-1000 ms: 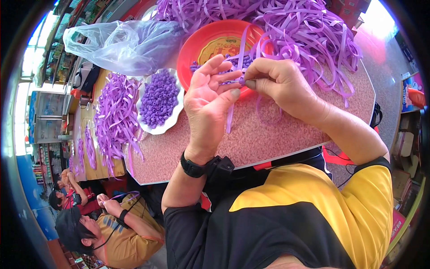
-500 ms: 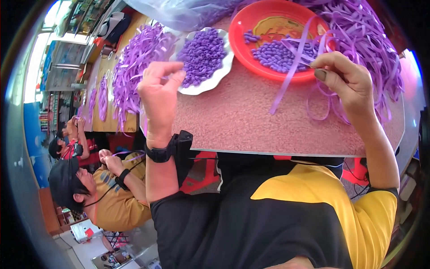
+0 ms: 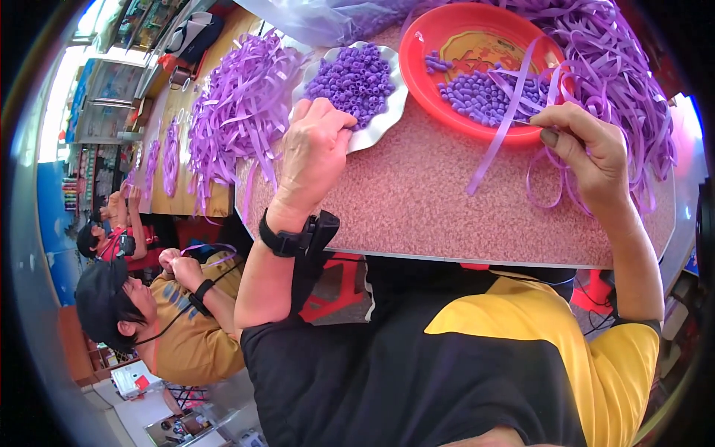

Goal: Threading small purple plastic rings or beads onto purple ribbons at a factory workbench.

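Note:
My left hand (image 3: 316, 153) is closed at the near edge of a white scalloped plate (image 3: 390, 128) holding dark purple beads (image 3: 350, 78). Its fingertips are pressed together, and whatever may be between them is hidden. Above the near right rim of a red plastic dish (image 3: 426, 95), my right hand (image 3: 588, 153) pinches a thin purple ribbon (image 3: 495, 153). One ribbon end hangs over the rim and down toward the table. Lighter purple beads (image 3: 477, 100) lie in the dish beneath it.
Heaps of purple ribbon lie at the right (image 3: 618, 82) and left (image 3: 242, 104). Clear plastic sheeting (image 3: 320, 18) is at the back, on the pinkish table (image 3: 417, 194). At left, a co-worker in a mustard shirt (image 3: 197, 335) handles ribbon; another person in red (image 3: 119, 238) sits beyond.
My left hand has turned and moved right, its fingers closing beside the bead plate. My right hand keeps its pinch on the ribbon. The whole view has shifted slightly.

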A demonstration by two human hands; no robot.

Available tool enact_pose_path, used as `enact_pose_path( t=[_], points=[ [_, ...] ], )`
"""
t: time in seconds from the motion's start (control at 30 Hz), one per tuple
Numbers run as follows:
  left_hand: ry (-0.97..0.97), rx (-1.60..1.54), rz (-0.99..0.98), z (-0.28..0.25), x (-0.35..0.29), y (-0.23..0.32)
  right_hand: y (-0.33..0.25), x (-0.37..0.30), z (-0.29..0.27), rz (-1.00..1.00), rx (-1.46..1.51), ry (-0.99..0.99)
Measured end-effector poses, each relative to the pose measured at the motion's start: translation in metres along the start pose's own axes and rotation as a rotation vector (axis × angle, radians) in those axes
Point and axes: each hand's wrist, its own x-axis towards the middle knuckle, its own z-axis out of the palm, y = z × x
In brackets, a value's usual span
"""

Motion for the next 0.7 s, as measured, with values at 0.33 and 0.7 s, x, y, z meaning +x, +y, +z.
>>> enact_pose_path(
  t=[0.33,0.7],
  points=[
    [-0.030,-0.098,-0.061,0.001,0.007,0.004,-0.004,-0.002,-0.008,-0.122,0.008,-0.003],
    [-0.031,-0.016,-0.013,0.010,0.021,0.013,-0.007,-0.003,-0.010,-0.135,0.044,-0.007]
  ],
)
